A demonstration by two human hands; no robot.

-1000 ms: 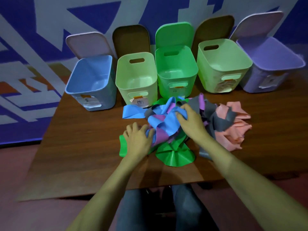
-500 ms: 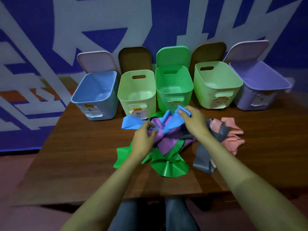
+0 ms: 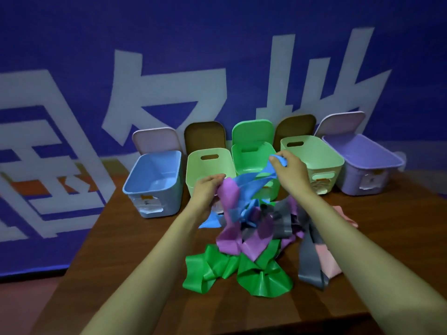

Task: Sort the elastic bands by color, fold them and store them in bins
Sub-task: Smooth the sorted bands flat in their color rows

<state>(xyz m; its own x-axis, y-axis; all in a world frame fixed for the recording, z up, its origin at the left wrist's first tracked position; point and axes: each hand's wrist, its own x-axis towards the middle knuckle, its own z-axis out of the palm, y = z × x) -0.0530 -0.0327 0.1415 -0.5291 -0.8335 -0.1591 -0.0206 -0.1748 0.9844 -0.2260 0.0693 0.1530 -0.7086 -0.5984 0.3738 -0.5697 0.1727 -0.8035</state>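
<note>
A tangled heap of elastic bands lies mid-table: green bands (image 3: 242, 269) in front, purple bands (image 3: 254, 240) in the middle, grey bands (image 3: 308, 259) and pink bands (image 3: 326, 259) to the right. My right hand (image 3: 289, 171) pinches one end of a blue band (image 3: 251, 187) and holds it raised in front of the green bin (image 3: 251, 160). My left hand (image 3: 205, 192) grips the raised bundle lower down, where a purple band (image 3: 229, 192) hangs against the blue one. A row of open bins stands behind the heap.
From left to right stand a blue bin (image 3: 154, 182), a pale green bin (image 3: 209, 165), the green bin, another pale green bin (image 3: 316, 158) and a purple bin (image 3: 362, 170), lids leaning on the wall. The brown table (image 3: 125, 250) ends at left and front edges.
Both hands have risen from the heap, pulling the blue band up and away toward the bins. A purple band came up with it. The camera has tilted up.
</note>
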